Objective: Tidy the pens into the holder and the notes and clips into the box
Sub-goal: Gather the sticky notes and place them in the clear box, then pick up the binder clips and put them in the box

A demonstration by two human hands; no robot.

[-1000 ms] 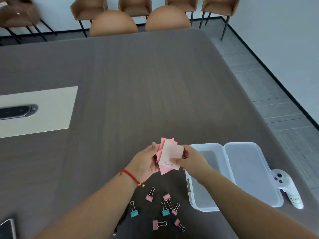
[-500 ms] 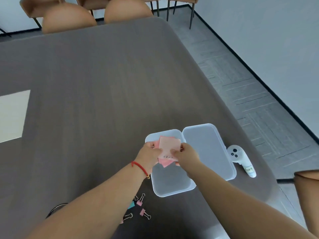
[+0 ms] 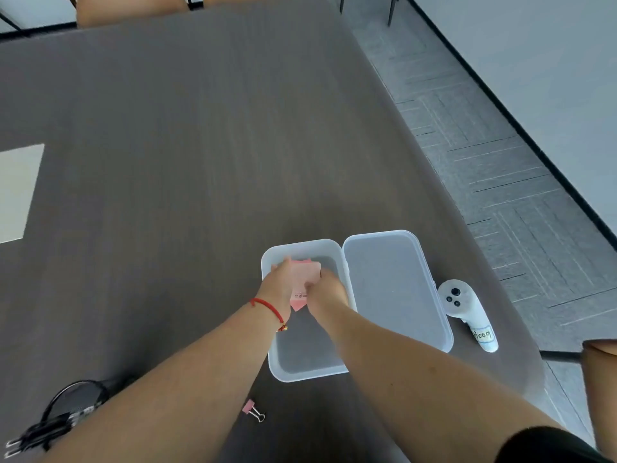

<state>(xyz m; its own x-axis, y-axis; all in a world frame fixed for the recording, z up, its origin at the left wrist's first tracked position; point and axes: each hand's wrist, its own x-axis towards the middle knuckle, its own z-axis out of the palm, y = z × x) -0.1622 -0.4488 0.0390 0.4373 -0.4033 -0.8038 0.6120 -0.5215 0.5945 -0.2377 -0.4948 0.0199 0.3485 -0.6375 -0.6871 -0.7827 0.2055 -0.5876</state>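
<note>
A small stack of pink notes [image 3: 305, 275] is held between my left hand [image 3: 278, 284] and my right hand [image 3: 325, 289], low inside the far end of the clear plastic box [image 3: 302, 370]. Both hands grip the stack's sides. The box's hinged lid [image 3: 397, 289] lies open flat to the right. One pink binder clip [image 3: 252, 410] lies on the dark table [image 3: 187, 155] in front of the box, under my left forearm. The other clips, the pens and the holder are out of view.
A white controller [image 3: 467, 312] with a label lies right of the lid, near the table's right edge. Black cables and a mesh object [image 3: 66, 409] sit at the lower left. A pale inset panel [image 3: 16, 192] is at the far left. Chairs stand beyond the table.
Both hands carried the pink notes from above the clips rightward over the box and then lowered them into it. The view shifted right, so most clips left the frame.
</note>
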